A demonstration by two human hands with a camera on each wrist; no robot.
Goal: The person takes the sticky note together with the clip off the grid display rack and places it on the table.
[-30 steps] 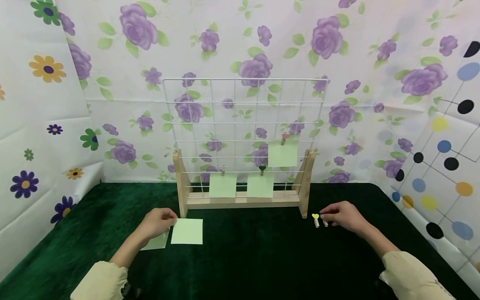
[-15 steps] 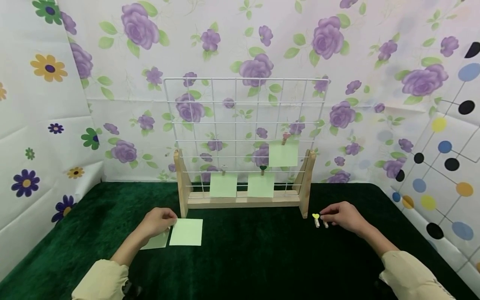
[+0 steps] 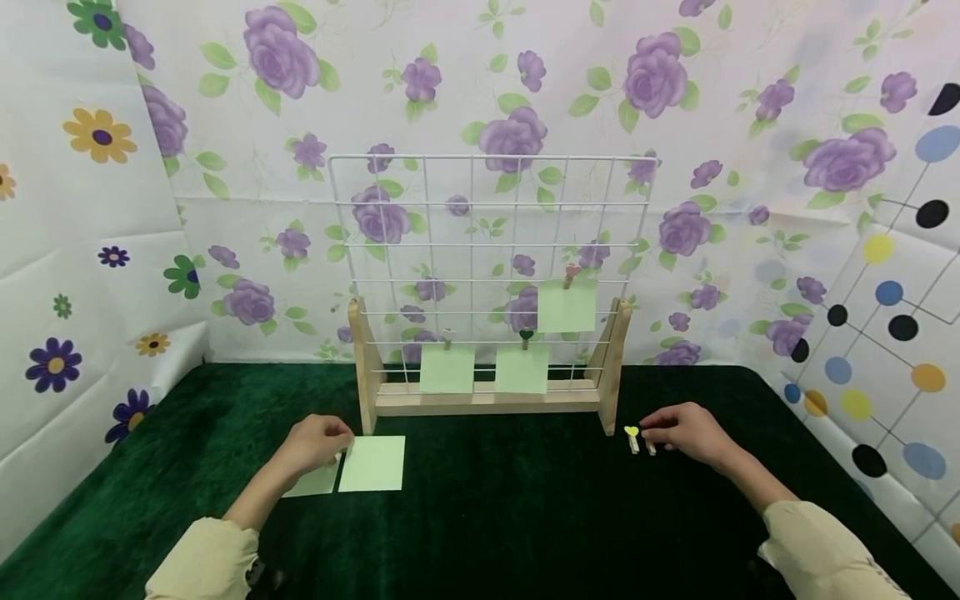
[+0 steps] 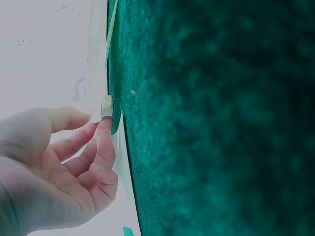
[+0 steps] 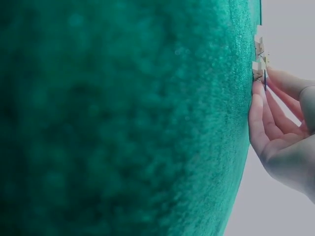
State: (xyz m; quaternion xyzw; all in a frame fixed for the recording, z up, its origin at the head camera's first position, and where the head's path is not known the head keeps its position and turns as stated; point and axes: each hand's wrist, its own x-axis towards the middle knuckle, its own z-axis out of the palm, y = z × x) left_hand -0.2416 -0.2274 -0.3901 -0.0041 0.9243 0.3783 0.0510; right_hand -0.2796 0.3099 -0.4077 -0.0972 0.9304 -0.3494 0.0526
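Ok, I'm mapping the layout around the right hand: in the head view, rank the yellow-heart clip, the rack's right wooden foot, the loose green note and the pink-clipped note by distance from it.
From the right hand:
1. Yellow-heart clip, just to its left on the cloth.
2. Right wooden foot of the rack, left and behind.
3. Pink-clipped note, up on the grid.
4. Loose green note, far left by the left hand.

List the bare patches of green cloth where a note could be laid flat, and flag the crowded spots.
The widest bare stretch of the green cloth lies between the loose note by the left hand and the clips at the right hand. The far corners beside the wooden stand are bare too. Crowded: around each hand and along the stand's base.
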